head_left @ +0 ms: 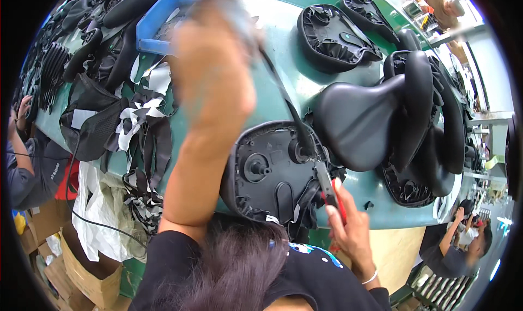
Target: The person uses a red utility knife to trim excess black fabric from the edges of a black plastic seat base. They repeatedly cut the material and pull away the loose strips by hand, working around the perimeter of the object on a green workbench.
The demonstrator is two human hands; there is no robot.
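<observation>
In front of me lies a black bicycle saddle [272, 183], underside up, its hollow shell with round mounts showing. My left hand [218, 44] is raised above the table and smeared by motion. From it a long black strip of cover material [281, 90] runs taut down to the saddle's right part, so the hand seems closed on that strip. My right hand [351, 224] is closed round red-handled scissors [325, 181]. Their metal blades lie against the saddle's right edge, by the lower end of the strip. Loose black trimmings [308, 202] hang beside the blades.
Finished black saddles [359, 120] are piled on the right, with upturned ones [338, 38] behind. A blue bin [152, 30] stands at the far left. Black and white scraps [144, 120] cover the table's left side. Co-workers sit at left and right; a cardboard box [92, 273] stands below.
</observation>
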